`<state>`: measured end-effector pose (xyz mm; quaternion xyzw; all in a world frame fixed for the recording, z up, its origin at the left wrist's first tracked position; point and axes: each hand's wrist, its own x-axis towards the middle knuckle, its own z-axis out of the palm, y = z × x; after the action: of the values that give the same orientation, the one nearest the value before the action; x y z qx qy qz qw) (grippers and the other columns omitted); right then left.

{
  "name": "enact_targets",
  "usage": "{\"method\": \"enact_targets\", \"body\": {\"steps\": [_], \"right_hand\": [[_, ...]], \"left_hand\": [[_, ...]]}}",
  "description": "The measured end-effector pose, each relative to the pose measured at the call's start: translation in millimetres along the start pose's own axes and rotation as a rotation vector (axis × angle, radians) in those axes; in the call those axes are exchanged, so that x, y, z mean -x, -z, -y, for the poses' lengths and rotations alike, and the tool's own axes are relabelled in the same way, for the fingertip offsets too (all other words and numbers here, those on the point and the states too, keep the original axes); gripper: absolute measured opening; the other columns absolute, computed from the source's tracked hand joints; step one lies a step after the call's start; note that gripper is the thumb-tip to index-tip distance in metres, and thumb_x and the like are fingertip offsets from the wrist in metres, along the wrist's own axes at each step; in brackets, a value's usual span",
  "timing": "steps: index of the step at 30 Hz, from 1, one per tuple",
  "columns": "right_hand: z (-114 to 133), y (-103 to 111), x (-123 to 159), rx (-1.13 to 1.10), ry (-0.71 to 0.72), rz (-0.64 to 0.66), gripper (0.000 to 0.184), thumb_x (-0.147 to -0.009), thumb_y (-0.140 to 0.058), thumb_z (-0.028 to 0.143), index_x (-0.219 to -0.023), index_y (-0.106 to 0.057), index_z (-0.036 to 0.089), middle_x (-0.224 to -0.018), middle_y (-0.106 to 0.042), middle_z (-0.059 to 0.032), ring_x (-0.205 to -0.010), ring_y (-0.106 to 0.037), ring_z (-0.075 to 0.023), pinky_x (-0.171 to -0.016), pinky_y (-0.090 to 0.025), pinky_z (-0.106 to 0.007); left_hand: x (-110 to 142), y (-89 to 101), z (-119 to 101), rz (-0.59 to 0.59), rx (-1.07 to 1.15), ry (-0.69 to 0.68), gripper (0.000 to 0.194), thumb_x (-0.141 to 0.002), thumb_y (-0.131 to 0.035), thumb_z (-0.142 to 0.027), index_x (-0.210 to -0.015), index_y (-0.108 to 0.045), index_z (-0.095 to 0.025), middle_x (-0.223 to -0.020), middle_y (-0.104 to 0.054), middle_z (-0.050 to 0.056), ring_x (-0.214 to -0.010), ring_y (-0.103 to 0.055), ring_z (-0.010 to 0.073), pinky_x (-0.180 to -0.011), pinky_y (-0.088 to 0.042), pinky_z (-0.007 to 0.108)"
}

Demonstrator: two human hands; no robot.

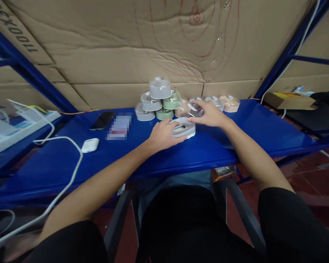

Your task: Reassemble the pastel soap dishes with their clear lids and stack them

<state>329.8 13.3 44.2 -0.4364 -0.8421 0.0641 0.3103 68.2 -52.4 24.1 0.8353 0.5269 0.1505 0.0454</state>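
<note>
In the head view, the left hand [164, 136] is grasping the grey container [190, 128], its fingers lying over the far side and its thumb pressing along the near side. This container is resting on the blue surface [203, 151], in front of the person and ahead of the stacked boxes; the grip is probably steadying it while leaving its oval opening facing up. The right hand [210, 114] is bending over the container's far right end and appears to be pinching a clear lid [191, 108] between thumb and fingers. The lid is tilting just behind the container, likely held that way so that the opening is staying uncovered; whether the thumb is also touching the container, I cannot tell.

Behind the hands, lidded boxes are forming a small pyramid against the cardboard [98, 54]. The top grey box [160, 90] is straddling a grey box [150, 102] and a green box [172, 99], presumably so that its weight is sharing two supports. To the right, a grey box [214, 102] and a peach box [230, 103] are standing side by side at the back, apparently leaving working room in front.

On the left, a dark phone [102, 120], a blurred-out item [119, 126] and a white case [90, 145] are lying well apart from the hands, perhaps set aside.
</note>
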Motion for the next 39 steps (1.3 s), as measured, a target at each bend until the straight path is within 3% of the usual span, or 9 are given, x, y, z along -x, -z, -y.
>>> {"method": "enact_targets", "body": {"steps": [9, 13, 20, 22, 24, 27, 29, 34, 39], "right_hand": [[1, -1, 1, -0.011, 0.053, 0.038, 0.091, -0.083, -0.088, 0.072, -0.153, -0.073, 0.017, -0.118, -0.083, -0.0153, -0.101, -0.077, -0.0356, -0.097, -0.064, -0.053], [2, 0, 1, -0.01, 0.061, 0.042, 0.09, -0.084, -0.089, 0.071, -0.155, -0.073, 0.017, -0.118, -0.083, -0.0151, -0.101, -0.077, -0.0354, -0.097, -0.064, -0.053], [0, -2, 1, 0.011, 0.057, 0.058, 0.09, -0.084, -0.088, 0.072, -0.156, -0.072, 0.019, -0.115, -0.083, -0.0147, -0.101, -0.077, -0.0369, -0.097, -0.063, -0.055], [-2, -3, 1, 0.01, 0.063, 0.055, 0.09, -0.085, -0.088, 0.072, -0.156, -0.072, 0.019, -0.116, -0.083, -0.0146, -0.102, -0.077, -0.0374, -0.097, -0.063, -0.056], [-3, -3, 1, 0.003, 0.076, 0.061, 0.091, -0.084, -0.089, 0.072, -0.156, -0.071, 0.02, -0.117, -0.083, -0.0141, -0.102, -0.077, -0.0371, -0.096, -0.064, -0.057], [-4, 0, 2, -0.03, 0.107, 0.11, 0.091, -0.081, -0.092, 0.072, -0.155, -0.072, 0.024, -0.122, -0.084, -0.0128, -0.102, -0.078, -0.0356, -0.097, -0.064, -0.056], [-3, 2, 2, -0.073, 0.129, 0.168, 0.091, -0.079, -0.095, 0.07, -0.155, -0.074, 0.026, -0.13, -0.083, -0.0121, -0.109, -0.078, -0.0363, -0.101, -0.065, -0.057], [8, -2, 5, -0.182, 0.181, 0.284, 0.091, -0.076, -0.098, 0.061, -0.158, -0.073, 0.029, -0.154, -0.077, -0.0099, -0.134, -0.074, -0.04, -0.119, -0.059, -0.061], [17, -11, 6, -0.172, 0.238, 0.31, 0.091, -0.077, -0.098, 0.06, -0.159, -0.071, 0.03, -0.163, -0.072, -0.0098, -0.152, -0.065, -0.0422, -0.133, -0.047, -0.064]], "left_hand": [[-1, -9.3, 6, 0.022, -0.029, -0.074, 0.068, -0.095, -0.082, -0.056, -0.156, -0.073, -0.027, -0.155, -0.066, 0.017, -0.142, -0.066, 0.0417, -0.122, -0.053, 0.056], [0, -10.1, 7, 0.012, -0.07, -0.14, 0.06, -0.098, -0.078, -0.05, -0.154, -0.074, -0.028, -0.15, -0.068, 0.017, -0.138, -0.067, 0.044, -0.121, -0.052, 0.06], [-1, -16.0, 18, 0.012, -0.09, -0.23, 0.056, -0.1, -0.076, -0.045, -0.151, -0.075, -0.023, -0.159, -0.062, 0.02, -0.143, -0.063, 0.0484, -0.127, -0.046, 0.066], [-4, -20.2, 25, 0.019, 0.018, -0.268, 0.064, -0.099, -0.077, -0.045, -0.158, -0.068, -0.025, -0.164, -0.06, 0.019, -0.149, -0.06, 0.048, -0.13, -0.044, 0.066], [-9, -24.8, 33, 0.029, 0.197, -0.291, 0.087, -0.094, -0.084, -0.049, -0.171, -0.052, -0.024, -0.171, -0.056, 0.02, -0.158, -0.053, 0.0475, -0.134, -0.042, 0.065], [-18, -28.8, 46, 0.029, 0.469, -0.219, 0.137, -0.07, -0.102, -0.062, -0.18, -0.032, -0.019, -0.179, -0.047, 0.025, -0.164, -0.048, 0.0517, -0.135, -0.041, 0.068], [-22, -27.5, 53, 0.065, 0.563, -0.186, 0.153, -0.061, -0.106, -0.064, -0.181, -0.027, -0.016, -0.18, -0.045, 0.029, -0.165, -0.046, 0.0535, -0.137, -0.038, 0.07], [-23, -19.3, 66, 0.145, 0.653, -0.209, 0.15, -0.06, -0.108, -0.059, -0.181, -0.029, -0.018, -0.181, -0.045, 0.029, -0.169, -0.042, 0.0534, -0.139, -0.033, 0.073], [-28, -28.0, 76, 0.163, 0.752, -0.255, 0.15, -0.062, -0.109, -0.052, -0.182, -0.025, -0.021, -0.173, -0.054, 0.029, -0.165, -0.049, 0.0516, -0.137, -0.034, 0.075]]}}
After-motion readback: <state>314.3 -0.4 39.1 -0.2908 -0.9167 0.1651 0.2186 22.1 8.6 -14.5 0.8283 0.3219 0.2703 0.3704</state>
